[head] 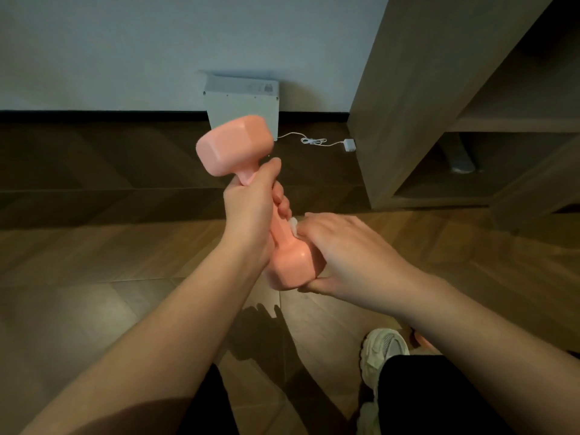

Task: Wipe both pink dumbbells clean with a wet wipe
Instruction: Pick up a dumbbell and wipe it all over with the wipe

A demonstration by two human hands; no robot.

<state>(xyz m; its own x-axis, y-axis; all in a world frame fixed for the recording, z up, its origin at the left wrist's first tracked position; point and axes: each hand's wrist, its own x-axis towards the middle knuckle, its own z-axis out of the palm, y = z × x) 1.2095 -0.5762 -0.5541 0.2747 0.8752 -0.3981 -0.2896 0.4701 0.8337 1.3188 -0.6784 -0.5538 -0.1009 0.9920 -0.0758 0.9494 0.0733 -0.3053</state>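
A home room: wood floor (94,252), wooden shelving (439,105), white box (243,102) against the wall.

Held aloft over wooden floor (94,246), tilted: pink dumbbell (235,146), one head up and left, other low and right.
Gripping handle, fingers wrapped round: left hand (251,211).
Cupped round lower head, thumb beneath: right hand (348,246), pressing wet wipe (293,226) against it, only white corner showing at handle base.
At far edge of floor, against wall: white box (243,105), with white cable (314,141) and adapter (349,145) just beside it.
At right edge: wooden shelf unit (423,89).
At near edge: pale sneaker (381,350).
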